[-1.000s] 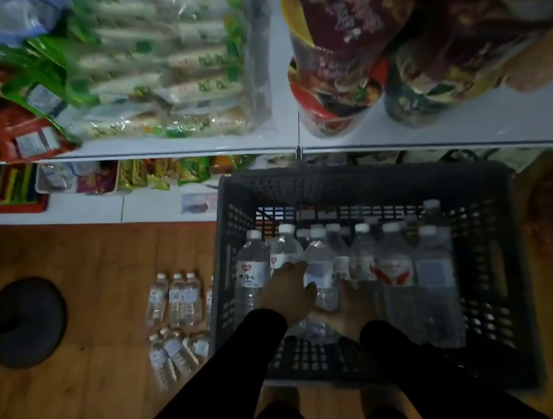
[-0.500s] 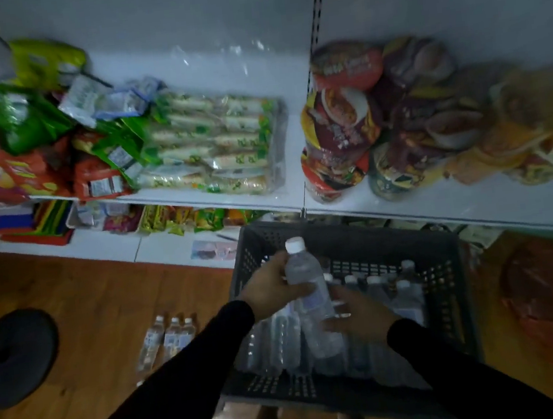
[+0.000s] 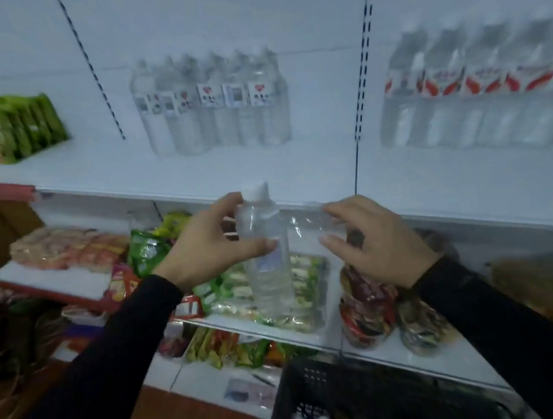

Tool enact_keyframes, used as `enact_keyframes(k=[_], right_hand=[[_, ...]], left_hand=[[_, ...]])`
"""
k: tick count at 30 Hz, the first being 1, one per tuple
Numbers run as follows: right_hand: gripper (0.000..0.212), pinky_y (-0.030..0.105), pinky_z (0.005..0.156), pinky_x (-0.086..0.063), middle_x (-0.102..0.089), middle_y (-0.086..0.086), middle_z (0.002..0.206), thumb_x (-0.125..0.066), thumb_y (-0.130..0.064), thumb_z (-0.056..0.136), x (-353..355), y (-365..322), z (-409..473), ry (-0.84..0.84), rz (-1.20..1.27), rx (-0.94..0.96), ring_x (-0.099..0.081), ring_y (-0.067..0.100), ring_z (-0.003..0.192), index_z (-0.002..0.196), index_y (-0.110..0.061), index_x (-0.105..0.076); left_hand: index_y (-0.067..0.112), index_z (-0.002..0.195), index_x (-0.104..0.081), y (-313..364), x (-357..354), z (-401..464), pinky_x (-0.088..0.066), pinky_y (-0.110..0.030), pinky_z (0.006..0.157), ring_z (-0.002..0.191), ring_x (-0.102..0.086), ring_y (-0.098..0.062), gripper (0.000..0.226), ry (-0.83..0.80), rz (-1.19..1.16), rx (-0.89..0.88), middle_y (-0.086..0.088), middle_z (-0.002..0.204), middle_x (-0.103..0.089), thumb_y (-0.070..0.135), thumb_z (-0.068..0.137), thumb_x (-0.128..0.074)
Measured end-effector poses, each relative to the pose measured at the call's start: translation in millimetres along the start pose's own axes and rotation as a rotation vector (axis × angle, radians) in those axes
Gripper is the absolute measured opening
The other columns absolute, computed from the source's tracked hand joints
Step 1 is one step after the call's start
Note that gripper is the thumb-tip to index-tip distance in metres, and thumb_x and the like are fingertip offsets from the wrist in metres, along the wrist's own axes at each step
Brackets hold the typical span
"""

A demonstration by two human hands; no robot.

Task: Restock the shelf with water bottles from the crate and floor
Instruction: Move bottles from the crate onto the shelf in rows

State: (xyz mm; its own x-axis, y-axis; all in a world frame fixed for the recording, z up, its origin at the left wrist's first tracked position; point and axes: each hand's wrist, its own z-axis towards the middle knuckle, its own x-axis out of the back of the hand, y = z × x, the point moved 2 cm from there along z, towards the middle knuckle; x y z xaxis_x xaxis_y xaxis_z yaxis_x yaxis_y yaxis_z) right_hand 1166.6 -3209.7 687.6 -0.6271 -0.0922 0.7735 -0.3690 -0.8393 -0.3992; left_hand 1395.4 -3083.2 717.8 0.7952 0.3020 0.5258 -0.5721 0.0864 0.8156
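Upright, blurred water bottle (image 3: 265, 245) in left hand (image 3: 203, 248); right hand (image 3: 375, 239) fingers around a second, barely discernible.

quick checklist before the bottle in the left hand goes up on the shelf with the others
1. Hold on the bottle: ok. The left hand grips the clear bottle around its upper body, thumb across the front.
2. Bottle upright, cap on: ok. It stands vertical, white cap on top.
3. Right hand: cannot tell. The right hand seems to pinch a second clear bottle lying sideways, but blur hides the grip.
4. Free space on the shelf: ok. Bare board shows in front of and beside the heart-label bottles.
5. Matching brand: cannot tell. The held bottle's label is too blurred to read.
6. Height: not ok. The bottle's base is below the shelf edge.
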Motion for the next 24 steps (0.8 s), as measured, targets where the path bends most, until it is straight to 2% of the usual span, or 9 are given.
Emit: enact_keyframes(k=[2, 4, 8, 11, 13, 16, 19, 21, 24], right_hand=[[0.048, 0.020, 0.090, -0.041, -0.056, -0.004, 0.121, -0.053, -0.051, 0.095, 11, -6, 27, 0.077, -0.045, 0.009, -0.054, 0.006, 0.108, 0.131, -0.021, -0.059], [0.047, 0.018, 0.095, -0.035, -0.053, 0.000, 0.131, -0.053, -0.046, 0.097, 13, -2, 52, 0.070, -0.087, -0.053, -0.051, 0.013, 0.119, 0.136, -0.019, -0.056], [0.063, 0.029, 0.112, -0.026, -0.035, 0.007, 0.153, -0.039, -0.054, 0.099, -3, 24, 85, -0.149, -0.165, -0.262, -0.035, 0.022, 0.140, 0.151, -0.018, -0.037], [0.068, 0.034, 0.120, -0.015, -0.019, 0.008, 0.163, -0.030, -0.061, 0.099, -18, 40, 97, -0.295, -0.248, -0.348, -0.018, 0.024, 0.149, 0.155, -0.022, -0.029], [0.069, 0.035, 0.122, -0.010, -0.013, 0.008, 0.165, -0.026, -0.063, 0.099, -24, 46, 103, -0.368, -0.313, -0.371, -0.012, 0.024, 0.151, 0.156, -0.025, -0.024], [0.070, 0.036, 0.123, -0.008, -0.009, 0.004, 0.165, -0.024, -0.065, 0.098, -26, 50, 107, -0.408, -0.332, -0.384, -0.008, 0.022, 0.151, 0.157, -0.029, -0.019], [0.071, 0.035, 0.122, -0.006, -0.008, 0.001, 0.166, -0.024, -0.068, 0.096, -26, 51, 104, -0.388, -0.315, -0.388, -0.007, 0.020, 0.152, 0.157, -0.031, -0.018], [0.071, 0.033, 0.121, -0.006, -0.009, 0.000, 0.166, -0.024, -0.068, 0.096, -25, 50, 103, -0.373, -0.306, -0.390, -0.007, 0.018, 0.152, 0.157, -0.032, -0.019], [0.079, 0.031, 0.120, -0.005, -0.010, -0.001, 0.165, -0.022, -0.074, 0.089, -24, 47, 103, -0.362, -0.300, -0.394, -0.008, 0.017, 0.151, 0.156, -0.033, -0.021]], left_hand=[[0.036, 0.121, -0.057, 18, 35, 10, -0.054, -0.028, 0.070, 0.086, -0.068, -0.008, 0.068, 0.108, 0.026, -0.013, 0.011, 0.105, -0.064, 0.053, 0.061, -0.086], [0.043, 0.114, -0.058, 30, 67, 23, -0.055, -0.032, 0.072, 0.087, -0.068, -0.010, 0.059, 0.201, 0.091, -0.017, 0.010, 0.104, -0.064, 0.055, 0.062, -0.084], [0.036, 0.108, -0.066, 30, 111, 60, -0.058, -0.043, 0.077, 0.083, -0.066, -0.013, 0.053, 0.350, 0.177, -0.008, 0.011, 0.086, -0.067, 0.054, 0.061, -0.083], [0.028, 0.110, -0.064, 22, 128, 91, -0.056, -0.032, 0.067, 0.075, -0.065, -0.011, 0.053, 0.456, 0.198, -0.006, 0.010, 0.083, -0.066, 0.047, 0.065, -0.085], [0.024, 0.118, -0.061, 13, 137, 113, -0.049, -0.024, 0.066, 0.079, -0.064, -0.013, 0.059, 0.526, 0.201, 0.017, 0.007, 0.091, -0.065, 0.045, 0.067, -0.084], [0.020, 0.128, -0.058, -6, 148, 151, -0.051, -0.028, 0.075, 0.100, -0.062, -0.018, 0.075, 0.615, 0.171, 0.048, 0.001, 0.113, -0.065, 0.050, 0.063, -0.082], [0.020, 0.128, -0.059, -20, 149, 182, -0.056, -0.034, 0.083, 0.104, -0.064, -0.018, 0.077, 0.635, 0.149, 0.055, 0.001, 0.118, -0.066, 0.050, 0.060, -0.080], [0.018, 0.133, -0.055, -27, 144, 200, -0.054, -0.038, 0.090, 0.111, -0.060, -0.020, 0.078, 0.639, 0.172, 0.053, -0.002, 0.126, -0.062, 0.046, 0.064, -0.079], [0.017, 0.141, -0.047, -38, 136, 223, -0.047, -0.031, 0.090, 0.119, -0.054, -0.024, 0.077, 0.645, 0.162, 0.071, -0.008, 0.136, -0.053, 0.039, 0.073, -0.077]])
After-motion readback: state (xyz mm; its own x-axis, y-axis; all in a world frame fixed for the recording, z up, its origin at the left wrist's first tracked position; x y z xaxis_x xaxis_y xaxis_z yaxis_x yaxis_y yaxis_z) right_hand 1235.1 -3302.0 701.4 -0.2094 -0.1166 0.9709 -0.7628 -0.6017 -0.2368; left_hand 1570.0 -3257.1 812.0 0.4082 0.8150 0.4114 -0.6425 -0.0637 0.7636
